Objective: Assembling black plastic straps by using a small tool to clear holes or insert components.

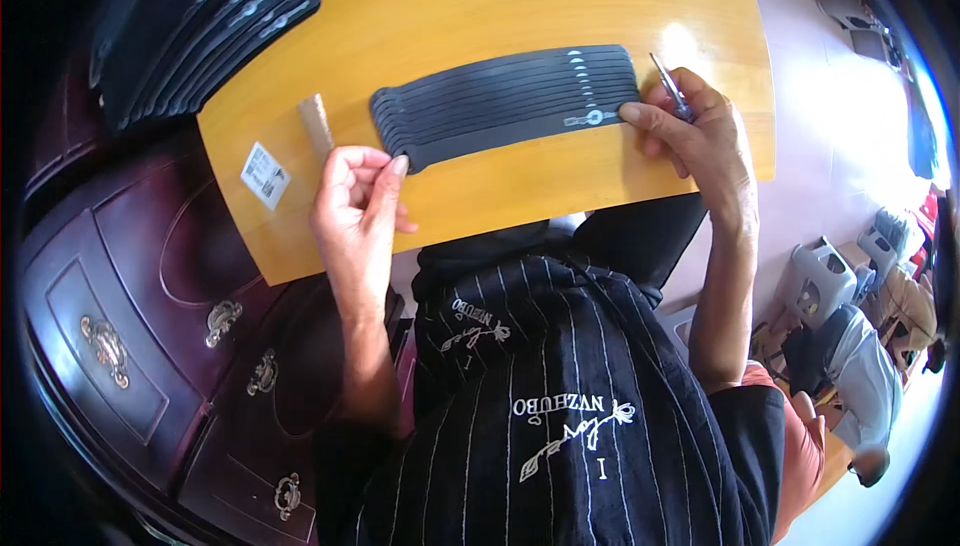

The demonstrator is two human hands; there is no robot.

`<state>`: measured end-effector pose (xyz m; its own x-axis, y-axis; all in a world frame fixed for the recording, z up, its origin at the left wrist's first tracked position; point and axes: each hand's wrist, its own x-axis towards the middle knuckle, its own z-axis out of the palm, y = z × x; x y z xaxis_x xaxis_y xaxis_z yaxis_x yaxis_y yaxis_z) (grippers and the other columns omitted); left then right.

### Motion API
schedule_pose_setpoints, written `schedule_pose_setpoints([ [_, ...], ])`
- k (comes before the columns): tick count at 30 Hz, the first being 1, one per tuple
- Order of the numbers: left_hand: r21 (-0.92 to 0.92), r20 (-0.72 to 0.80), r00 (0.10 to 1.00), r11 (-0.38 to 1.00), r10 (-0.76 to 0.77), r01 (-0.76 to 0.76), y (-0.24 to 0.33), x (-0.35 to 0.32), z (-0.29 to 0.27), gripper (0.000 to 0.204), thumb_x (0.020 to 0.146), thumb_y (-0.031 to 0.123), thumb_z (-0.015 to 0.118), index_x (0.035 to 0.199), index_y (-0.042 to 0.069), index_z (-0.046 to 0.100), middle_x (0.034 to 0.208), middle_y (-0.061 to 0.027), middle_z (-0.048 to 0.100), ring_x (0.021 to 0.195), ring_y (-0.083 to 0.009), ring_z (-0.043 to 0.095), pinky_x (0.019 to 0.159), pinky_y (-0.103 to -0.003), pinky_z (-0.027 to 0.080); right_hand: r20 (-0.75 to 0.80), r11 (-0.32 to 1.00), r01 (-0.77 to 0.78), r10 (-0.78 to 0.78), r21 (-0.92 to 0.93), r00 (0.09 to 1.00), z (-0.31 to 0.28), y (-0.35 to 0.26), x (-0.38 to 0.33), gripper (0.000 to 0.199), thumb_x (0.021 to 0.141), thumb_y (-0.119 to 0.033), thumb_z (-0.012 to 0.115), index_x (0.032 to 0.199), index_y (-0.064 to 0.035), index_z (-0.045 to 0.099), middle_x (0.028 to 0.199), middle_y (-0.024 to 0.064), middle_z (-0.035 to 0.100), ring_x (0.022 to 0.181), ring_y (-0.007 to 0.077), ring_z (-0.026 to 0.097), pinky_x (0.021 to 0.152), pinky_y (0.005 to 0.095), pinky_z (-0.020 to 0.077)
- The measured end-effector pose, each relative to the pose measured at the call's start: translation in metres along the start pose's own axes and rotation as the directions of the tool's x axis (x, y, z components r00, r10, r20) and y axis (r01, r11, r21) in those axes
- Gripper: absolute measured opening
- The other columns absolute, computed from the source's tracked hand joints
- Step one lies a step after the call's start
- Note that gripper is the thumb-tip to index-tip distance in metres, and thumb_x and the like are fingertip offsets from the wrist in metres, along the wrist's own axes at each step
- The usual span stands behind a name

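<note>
Head view: a fan of black flat pieces lies on the yellow wooden surface in front of the person, its layers overlapping in even steps so that the front one shows most and those behind show only as narrow bands. White printed marks run up its right end. The left hand pinches the near left corner between thumb and fingers; how many layers are caught there cannot be told. The right hand has its fingers curled around small metal scissors, blades pointing up and away, with the thumb reaching to the near right corner of the front piece.

The pieces look thin, light and pliable, probably fabric or a soft sheet, so they should bend rather than break. Loose layers would likely slide over one another and spoil the even steps; taking hold at both end corners, with light pressure, seems the safest grip. The scissor points call for care near the material.

A larger stack of similar black pieces sits at the far left. Nearer the left hand lie a white printed label and a narrow brown strip.
</note>
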<state>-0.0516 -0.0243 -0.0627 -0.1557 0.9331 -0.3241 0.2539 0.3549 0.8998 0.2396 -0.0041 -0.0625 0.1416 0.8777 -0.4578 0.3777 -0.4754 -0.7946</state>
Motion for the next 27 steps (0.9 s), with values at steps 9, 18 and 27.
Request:
schedule_pose_setpoints([
  [9, -0.36, 0.144, 0.987, 0.933, 0.074, -0.018, 0.01, -0.013, 0.018, 0.012, 0.093, 0.008, 0.057, 0.099, -0.003, 0.056, 0.08, -0.0081, 0.06, 0.06, -0.011, 0.058, 0.053, -0.024, 0.051, 0.115, 0.993, 0.1, -0.092, -0.065, 0.989, 0.034, -0.036, -0.026, 0.032, 0.089, -0.035, 0.064, 0.085, -0.0035, 0.069, 0.056, 0.0016, 0.06, 0.044, 0.0085, 0.052, 0.043, 0.0231, 0.0422],
  [18, -0.531, 0.235, 0.972, 0.837, -0.001, 0.129, 0.0, 0.02, 0.027, 0.024, 0.098, 0.02, 0.05, 0.104, -0.003, 0.052, 0.094, -0.0216, 0.065, 0.088, -0.0308, 0.068, 0.077, -0.037, 0.058, 0.278, 0.988, -0.104, 0.068, 0.118, 0.958, 0.049, -0.036, 0.011, 0.037, 0.091, -0.038, 0.061, 0.078, -0.0038, 0.066, 0.072, 0.0072, 0.07, 0.062, 0.0105, 0.068, 0.05, 0.0204, 0.0485],
  [27, -0.084, -0.029, 0.82, 0.816, 0.572, -0.572, 0.005, -0.002, 0.029, 0.035, 0.099, 0.02, 0.042, 0.127, -0.001, 0.048, 0.125, -0.0184, 0.056, 0.121, -0.0345, 0.051, 0.1, -0.045, 0.043, -0.154, 0.987, 0.133, -0.119, 0.089, 0.981, 0.009, -0.008, 0.0, 0.036, 0.089, -0.04, 0.063, 0.076, -0.007, 0.066, 0.056, -0.0028, 0.052, 0.05, 0.0022, 0.043, 0.047, 0.0172, 0.0313],
])
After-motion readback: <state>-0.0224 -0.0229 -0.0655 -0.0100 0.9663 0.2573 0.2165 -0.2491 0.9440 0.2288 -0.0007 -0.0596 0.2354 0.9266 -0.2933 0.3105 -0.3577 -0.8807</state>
